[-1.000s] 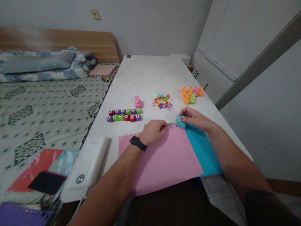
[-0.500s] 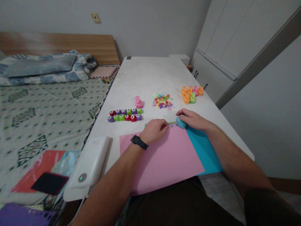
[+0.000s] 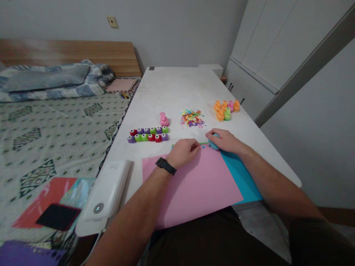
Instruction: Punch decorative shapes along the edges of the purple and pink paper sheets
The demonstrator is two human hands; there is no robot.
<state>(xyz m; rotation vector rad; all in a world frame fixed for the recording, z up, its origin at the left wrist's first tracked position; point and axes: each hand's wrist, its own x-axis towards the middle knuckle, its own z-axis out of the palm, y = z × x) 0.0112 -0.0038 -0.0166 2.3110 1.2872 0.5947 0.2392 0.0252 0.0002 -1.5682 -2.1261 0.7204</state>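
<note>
A pink sheet of paper [image 3: 194,184] lies at the near end of the table, over a blue sheet [image 3: 242,177]. My left hand [image 3: 184,152] pinches the pink sheet's far edge, its fingers closed. Flower-shaped holes show along that edge, to the right of my left fingertips. At the sheet's far right corner sits a blue craft punch [image 3: 214,142]. My right hand [image 3: 224,139] is wrapped over this punch from above, hiding part of it. A strip of green paper [image 3: 204,143] peeks out behind the pink edge.
Two rows of small punches [image 3: 148,133] stand left of a pink punch [image 3: 164,119]. Colourful paper cut-outs [image 3: 192,118] lie heaped mid-table. Orange, pink and green punches [image 3: 226,110] cluster at right. A white device [image 3: 107,192] with a cable occupies the near left corner; a phone [image 3: 58,217] lies beyond it.
My right hand has shifted slightly left and its fingers now cover more of the blue punch. My left hand keeps its grip on the paper; the camera view shifts a little.
</note>
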